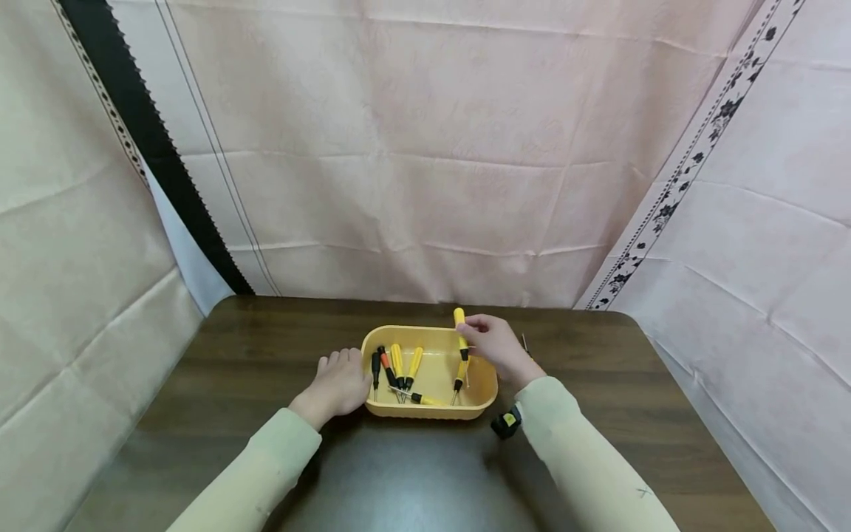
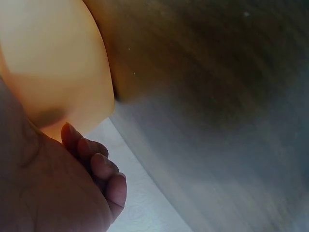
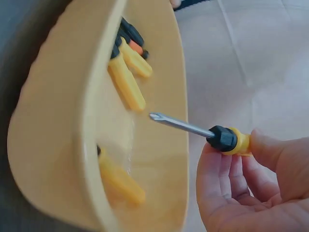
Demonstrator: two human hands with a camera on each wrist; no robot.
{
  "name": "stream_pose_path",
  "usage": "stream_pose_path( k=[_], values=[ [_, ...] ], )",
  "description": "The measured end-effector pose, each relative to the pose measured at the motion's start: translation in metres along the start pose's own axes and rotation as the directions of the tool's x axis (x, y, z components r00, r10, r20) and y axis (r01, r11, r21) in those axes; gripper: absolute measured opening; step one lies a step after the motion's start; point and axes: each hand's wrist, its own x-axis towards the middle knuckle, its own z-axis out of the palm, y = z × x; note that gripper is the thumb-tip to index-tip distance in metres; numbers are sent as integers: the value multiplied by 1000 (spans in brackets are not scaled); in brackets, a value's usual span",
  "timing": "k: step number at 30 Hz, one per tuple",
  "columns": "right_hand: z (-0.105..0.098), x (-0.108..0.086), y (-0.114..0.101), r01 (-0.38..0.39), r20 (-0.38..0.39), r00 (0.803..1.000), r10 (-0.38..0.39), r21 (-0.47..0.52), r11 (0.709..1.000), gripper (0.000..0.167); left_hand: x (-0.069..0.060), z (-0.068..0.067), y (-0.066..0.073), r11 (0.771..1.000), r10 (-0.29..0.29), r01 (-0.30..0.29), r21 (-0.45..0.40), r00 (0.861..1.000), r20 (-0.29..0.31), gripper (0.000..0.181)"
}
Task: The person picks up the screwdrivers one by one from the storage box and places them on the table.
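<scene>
No legible text, label, number or sign anywhere.

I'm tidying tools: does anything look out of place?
Slightly: a yellow-handled screwdriver lies crosswise to the other screwdrivers in the tray, and what looks like a tape measure sits outside it. I see no spill or damage.

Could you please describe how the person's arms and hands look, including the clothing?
The left sleeve and right sleeve are long and pale cream, ending in pale green cuffs. The right one carries a small dark mark. The left hand and right hand wear no gloves.
</scene>
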Motion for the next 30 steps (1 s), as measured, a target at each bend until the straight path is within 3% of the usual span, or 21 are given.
stream_pose_path(
  k=[7, 25, 30],
  values=[
    [-33, 0, 7, -15, 12, 1000, 15, 39, 999, 43, 2, 0, 0, 1000, -1, 0, -22, 1000, -23, 40],
    [-108, -12, 36, -94, -55, 995, 88, -123, 988, 47, -1, 5, 0, 1000, -16, 16, -10, 1000, -4, 39],
    [-120, -12, 52, -119, -65, 991, 113, -97, 988, 48, -2, 6, 0, 1000, -10, 9, -12, 1000, -15, 35]
  ],
)
